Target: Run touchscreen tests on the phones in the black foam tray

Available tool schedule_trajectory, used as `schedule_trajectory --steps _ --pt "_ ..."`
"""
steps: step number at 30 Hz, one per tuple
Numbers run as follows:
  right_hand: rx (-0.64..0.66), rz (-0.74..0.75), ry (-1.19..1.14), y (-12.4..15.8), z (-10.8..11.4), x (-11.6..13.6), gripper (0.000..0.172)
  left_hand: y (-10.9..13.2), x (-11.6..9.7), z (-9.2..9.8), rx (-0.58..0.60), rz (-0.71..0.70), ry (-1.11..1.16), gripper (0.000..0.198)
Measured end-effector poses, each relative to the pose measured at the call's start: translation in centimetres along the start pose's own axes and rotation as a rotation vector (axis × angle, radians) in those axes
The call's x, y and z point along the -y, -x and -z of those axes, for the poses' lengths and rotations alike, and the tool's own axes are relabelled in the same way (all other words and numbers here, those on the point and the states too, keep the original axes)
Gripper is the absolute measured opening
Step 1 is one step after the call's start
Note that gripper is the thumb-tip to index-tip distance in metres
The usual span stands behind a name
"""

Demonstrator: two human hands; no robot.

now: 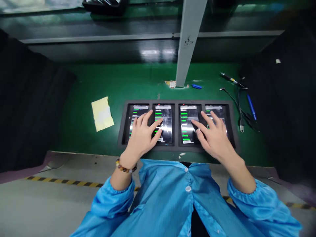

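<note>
A dark tray [175, 147] lies on the green bench and holds several lit phones side by side, their screens showing green bars. My left hand [142, 136] rests open over the two left phones, its fingers spread, with the thumb on the second phone [166, 115]. My right hand [214, 136] lies open over the two right phones, with fingers stretched across the third phone [187, 118] and the fourth phone [215, 110]. Neither hand holds anything. A bead bracelet [125, 168] sits on my left wrist.
A yellow cloth [102, 113] lies left of the tray. Cables [240, 113] and blue pens [251, 106] lie to the right, a small blue object [197, 86] behind. A grey post [187, 42] stands behind the tray. Dark walls close both sides.
</note>
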State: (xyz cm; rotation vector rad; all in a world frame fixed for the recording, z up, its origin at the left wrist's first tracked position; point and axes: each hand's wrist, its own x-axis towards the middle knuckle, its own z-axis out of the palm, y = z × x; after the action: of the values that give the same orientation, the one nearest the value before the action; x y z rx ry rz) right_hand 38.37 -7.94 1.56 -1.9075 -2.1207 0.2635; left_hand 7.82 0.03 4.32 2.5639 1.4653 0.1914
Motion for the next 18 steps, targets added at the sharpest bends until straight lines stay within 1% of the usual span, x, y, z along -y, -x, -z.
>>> schedule_trajectory --steps 4,6,8,11,14,16,18 --pt "-0.016 -0.034 -0.006 -2.6 -0.6 -0.6 0.044 -2.2 0.4 0.1 0.009 0.017 0.006 0.047" --pt "-0.02 -0.035 -0.011 -3.1 -0.4 -0.8 0.044 -2.5 0.7 0.4 0.01 0.02 0.014 0.047" --pt "-0.037 -0.033 -0.012 -2.5 0.4 -1.1 0.045 -2.1 0.8 1.0 -0.004 0.011 0.016 0.046" --pt "-0.056 -0.03 -0.02 -0.2 1.5 -1.0 0.046 -0.3 0.7 1.5 -0.001 -0.04 0.036 0.047" --pt "-0.012 -0.023 -0.023 1.8 1.8 -0.4 0.046 1.0 0.4 1.4 0.043 -0.07 0.049 0.046" --pt "0.017 -0.038 -0.005 1.9 1.4 0.0 0.045 0.7 0.2 0.8 0.045 -0.059 0.034 0.047" --pt "0.016 -0.068 0.012 0.8 0.7 0.3 0.045 -0.5 0.1 0.3 0.029 -0.034 0.01 0.048"
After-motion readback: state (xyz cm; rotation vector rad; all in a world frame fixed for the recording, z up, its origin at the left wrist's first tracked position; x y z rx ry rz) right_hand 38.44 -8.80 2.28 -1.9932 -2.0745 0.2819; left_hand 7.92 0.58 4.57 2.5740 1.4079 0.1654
